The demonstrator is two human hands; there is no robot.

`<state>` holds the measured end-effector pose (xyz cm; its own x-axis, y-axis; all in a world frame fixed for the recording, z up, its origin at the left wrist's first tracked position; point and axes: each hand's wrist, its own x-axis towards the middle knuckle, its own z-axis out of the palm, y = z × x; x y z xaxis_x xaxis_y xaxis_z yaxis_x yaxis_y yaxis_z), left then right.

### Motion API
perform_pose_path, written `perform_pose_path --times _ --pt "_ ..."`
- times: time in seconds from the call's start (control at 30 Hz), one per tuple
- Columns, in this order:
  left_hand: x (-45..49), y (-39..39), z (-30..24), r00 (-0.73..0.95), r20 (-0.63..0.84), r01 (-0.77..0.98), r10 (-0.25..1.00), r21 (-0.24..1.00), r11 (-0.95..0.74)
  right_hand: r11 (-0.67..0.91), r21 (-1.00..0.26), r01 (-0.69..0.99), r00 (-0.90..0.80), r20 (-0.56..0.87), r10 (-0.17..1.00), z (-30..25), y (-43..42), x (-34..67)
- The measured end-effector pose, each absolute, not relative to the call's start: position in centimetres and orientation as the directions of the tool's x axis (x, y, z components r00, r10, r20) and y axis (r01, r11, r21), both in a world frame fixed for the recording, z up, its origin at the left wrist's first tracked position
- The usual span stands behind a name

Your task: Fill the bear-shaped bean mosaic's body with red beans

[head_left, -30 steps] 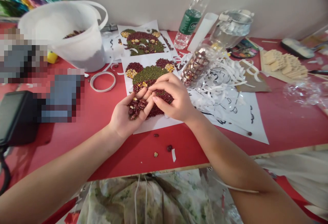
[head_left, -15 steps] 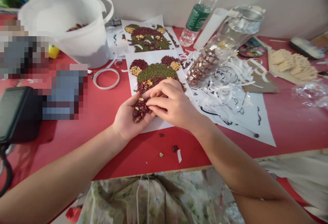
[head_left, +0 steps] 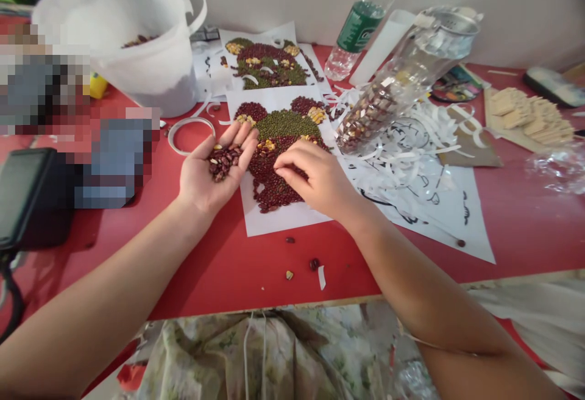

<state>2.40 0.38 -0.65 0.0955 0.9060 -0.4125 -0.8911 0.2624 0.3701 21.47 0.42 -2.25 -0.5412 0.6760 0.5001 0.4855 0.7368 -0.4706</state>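
Note:
My left hand (head_left: 203, 180) is palm up and loosely cupped, holding a heap of dark red beans (head_left: 223, 161) mixed with a few pale pieces. It is over the left edge of a white sheet (head_left: 286, 223). On that sheet lies a bear-shaped bean picture (head_left: 287, 124) with red ears, a green forehead, yellow corn patches and a dark red lower part. My right hand (head_left: 315, 174) hovers over the picture's right side, thumb and fingertips pinched together. Whatever is between those fingertips is too small to make out. Part of the picture is hidden under both hands.
A second bean picture (head_left: 269, 64) lies behind. A white bucket (head_left: 150, 83) and tape roll (head_left: 191, 136) are left. Right are a bean-filled plastic bottle (head_left: 365, 116), green-labelled bottle (head_left: 361, 28), paper strips (head_left: 411, 144) and wooden sticks (head_left: 525, 113). Loose beans (head_left: 314, 264) dot the front.
My left hand has drawn away to the left and up with its beans, its fingers straighter. My right hand has left the heap and now pinches over the picture, whose lower part is uncovered.

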Motion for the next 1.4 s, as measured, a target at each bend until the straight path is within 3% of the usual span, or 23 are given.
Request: perform_pose_path --times 0.17,0.6,1.4 --pt "2.3 0.8 -1.0 0.065 -0.440 -0.884 0.895 0.390 0.256 0.784 -0.321 0.531 -0.707 0.342 0.619 -3.2 0.5 20.8" --pt "2.7 0.2 -0.4 0.123 -0.404 -0.864 0.906 0.405 0.298 0.846 -0.006 0.532 -0.830 0.195 0.523 -2.6 -0.4 19.2" --pt "2.3 0.8 -1.7 0.122 -0.421 -0.881 0.899 0.372 0.294 0.829 -0.099 0.550 -0.821 0.116 0.558 -1.8 -1.2 20.0"
